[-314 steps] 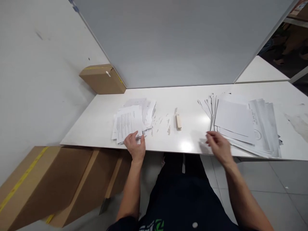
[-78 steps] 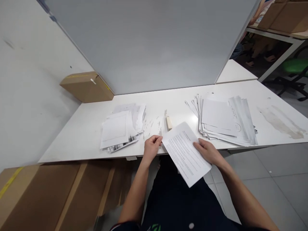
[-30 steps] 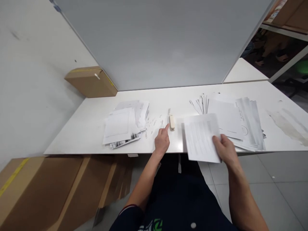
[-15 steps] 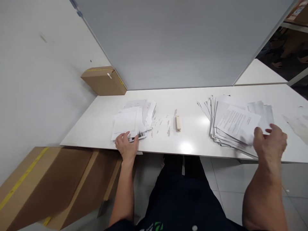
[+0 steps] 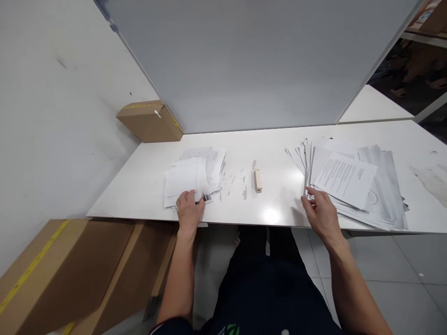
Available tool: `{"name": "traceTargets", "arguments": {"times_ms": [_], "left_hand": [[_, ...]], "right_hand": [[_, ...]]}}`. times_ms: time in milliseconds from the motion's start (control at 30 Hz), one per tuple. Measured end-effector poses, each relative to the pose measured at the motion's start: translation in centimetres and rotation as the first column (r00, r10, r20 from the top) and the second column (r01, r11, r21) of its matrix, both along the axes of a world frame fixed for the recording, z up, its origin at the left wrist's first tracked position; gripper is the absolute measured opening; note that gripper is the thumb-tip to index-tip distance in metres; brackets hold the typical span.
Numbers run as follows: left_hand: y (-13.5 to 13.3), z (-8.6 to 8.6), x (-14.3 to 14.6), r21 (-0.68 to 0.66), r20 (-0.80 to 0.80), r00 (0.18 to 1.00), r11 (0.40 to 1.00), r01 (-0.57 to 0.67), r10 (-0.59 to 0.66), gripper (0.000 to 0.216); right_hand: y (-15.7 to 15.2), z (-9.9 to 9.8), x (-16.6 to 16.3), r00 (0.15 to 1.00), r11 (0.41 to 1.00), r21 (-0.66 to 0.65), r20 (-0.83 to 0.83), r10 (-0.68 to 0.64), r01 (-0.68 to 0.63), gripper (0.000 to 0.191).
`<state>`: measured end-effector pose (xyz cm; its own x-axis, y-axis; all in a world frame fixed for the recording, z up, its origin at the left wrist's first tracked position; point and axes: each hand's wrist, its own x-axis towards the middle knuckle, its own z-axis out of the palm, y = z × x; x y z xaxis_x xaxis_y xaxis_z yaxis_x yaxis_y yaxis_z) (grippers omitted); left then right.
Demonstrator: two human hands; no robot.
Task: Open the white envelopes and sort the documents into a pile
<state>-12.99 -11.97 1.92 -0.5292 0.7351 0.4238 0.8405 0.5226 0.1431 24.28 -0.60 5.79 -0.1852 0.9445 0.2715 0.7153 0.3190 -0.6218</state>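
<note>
My left hand (image 5: pixel 189 213) lies at the near edge of a loose pile of white papers (image 5: pixel 183 179), fingertips on the sheets and thumb apart from them. One sheet near the thumb carries a dark printed patch. On the right of the table, a larger fanned stack of papers (image 5: pixel 384 181) is topped by a printed sheet (image 5: pixel 345 180). By that stack's left near corner is my right hand (image 5: pixel 321 213), with thumb and fingers apart. Whether its fingertips touch the paper edges is hard to tell. A cream-coloured stapler (image 5: pixel 258 180) lies between the two piles.
The white table (image 5: pixel 272 149) backs onto a grey panel (image 5: pixel 261 70). A cardboard box (image 5: pixel 153 123) stands at its back left corner. Larger cardboard boxes (image 5: pixel 70 270) sit below the left edge. Worn patches mark the tabletop beside the stapler and at far right.
My right hand has moved left from the right part of the large stack to its left near corner, uncovering more sheets. My left hand has shifted slightly right over its pile.
</note>
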Motion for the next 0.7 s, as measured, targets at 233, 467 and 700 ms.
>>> {"name": "traceTargets", "arguments": {"times_ms": [233, 467, 700], "left_hand": [[0.7, -0.1, 1.1, -0.079, -0.045, 0.999, 0.997, 0.007, -0.01, 0.047], [0.8, 0.4, 0.4, -0.072, -0.007, 1.0, 0.997, 0.021, -0.022, 0.035], [-0.7, 5.6, 0.9, 0.44, 0.431, 0.901, 0.882, -0.167, -0.044, 0.025]], "right_hand": [[-1.1, -0.4, -1.0, 0.997, 0.996, -0.037, 0.0, 0.081, -0.081, 0.039], [-2.0, -0.7, -1.1, 0.989, 0.989, -0.054, 0.038, 0.141, -0.139, 0.039], [-3.1, -0.6, -1.8, 0.979, 0.973, -0.108, -0.017, 0.204, -0.205, 0.037]]}}
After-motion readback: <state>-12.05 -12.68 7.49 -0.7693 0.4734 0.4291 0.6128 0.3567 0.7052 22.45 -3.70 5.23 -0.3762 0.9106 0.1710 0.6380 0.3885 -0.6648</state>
